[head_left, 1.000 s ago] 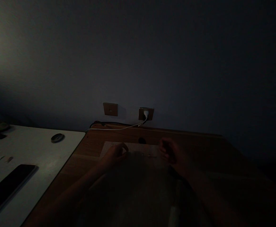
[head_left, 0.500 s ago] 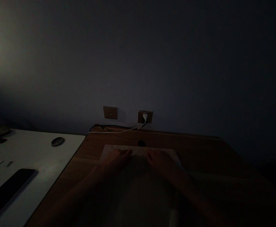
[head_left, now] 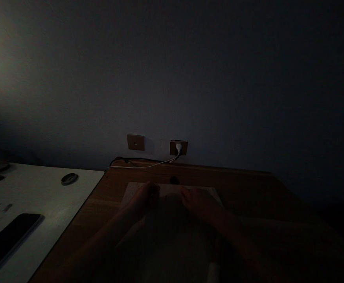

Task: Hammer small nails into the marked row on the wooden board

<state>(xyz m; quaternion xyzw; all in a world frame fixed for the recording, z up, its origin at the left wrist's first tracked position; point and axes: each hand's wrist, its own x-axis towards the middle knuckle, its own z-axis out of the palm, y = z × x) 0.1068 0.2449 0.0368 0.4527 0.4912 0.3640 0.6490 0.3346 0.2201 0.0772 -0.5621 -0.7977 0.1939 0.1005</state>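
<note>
The scene is very dark. A pale flat board or sheet (head_left: 170, 190) lies on the wooden desk (head_left: 245, 184) in front of me. Over its far left part is my left hand (head_left: 148, 194), raised at the wrist, with its fingers curled in. My right hand (head_left: 197, 199) rests low over the far right part, fingers bent together and pointing toward the left hand. Whatever the fingers of either hand hold is too dark to make out. Near the bottom, by my right forearm, a small pale upright shape (head_left: 213, 271) shows dimly.
On the left, a white tabletop (head_left: 56, 204) adjoins the desk and bears a long dark object (head_left: 11, 243) and a round dark ring-like item (head_left: 69, 179). A white plug (head_left: 178, 147) sits in a wall socket, its cable (head_left: 142, 167) running along the desk's back edge.
My left hand has turned and lifted at the wrist, its fingers curling in. The right hand stays nearly in place. The view has shifted slightly.
</note>
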